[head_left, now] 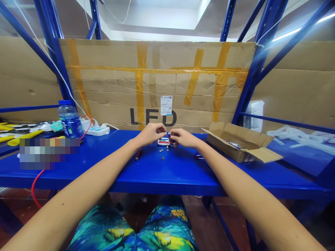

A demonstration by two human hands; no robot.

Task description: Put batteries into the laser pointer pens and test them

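My left hand (154,133) is over the far middle of the blue table, thumb and fingers curled together in a pinch. What is between its fingertips is too small to make out. Close beside it, my right hand (180,136) is closed on a small, dark, shiny thing that its fingers partly cover. Beneath and between my hands lies a row of slim coloured metal tubes (163,142), like pens. Several small round silver pieces (162,158), resembling button cells, lie nearer to me. A dark red slim tube (138,154) rests below my left wrist.
An open cardboard box (235,141) holding slim metal pieces stands right. Thin blue and red items (199,156) lie beside my right forearm. At left are a water bottle (70,120), a white power strip (97,130) and a red cable (34,184). Cardboard (115,87) walls the back.
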